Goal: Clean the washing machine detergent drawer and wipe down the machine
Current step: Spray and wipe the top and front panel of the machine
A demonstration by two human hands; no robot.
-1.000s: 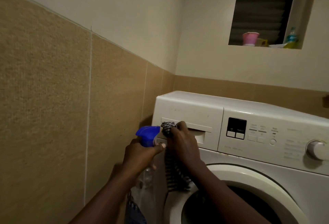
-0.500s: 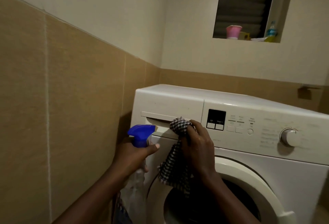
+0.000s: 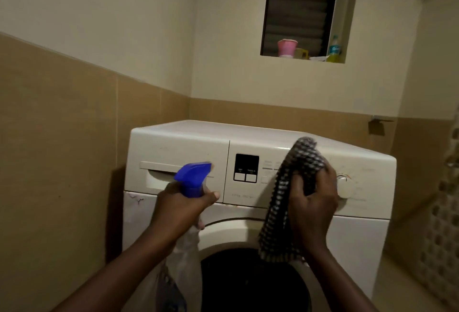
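Note:
A white front-loading washing machine (image 3: 188, 135) stands in the corner. Its detergent drawer (image 3: 173, 157) at the upper left of the front is shut. My left hand (image 3: 181, 210) grips a clear spray bottle with a blue trigger head (image 3: 193, 177), held in front of the drawer's right end. My right hand (image 3: 313, 202) clutches a black-and-white checked cloth (image 3: 293, 182) against the control panel, just left of the round dial (image 3: 344, 187). The cloth hangs down over the door rim. The dark drum opening (image 3: 248, 284) shows below.
Tan tiled walls close in on the left and behind the machine. A wall niche (image 3: 303, 21) above holds a pink cup (image 3: 286, 47) and a bottle (image 3: 334, 49). A patterned surface stands at the far right edge.
My right hand has carried the cloth rightward from the drawer handle across the control panel to near the dial. My left hand with the spray bottle shifted right, in front of the drawer.

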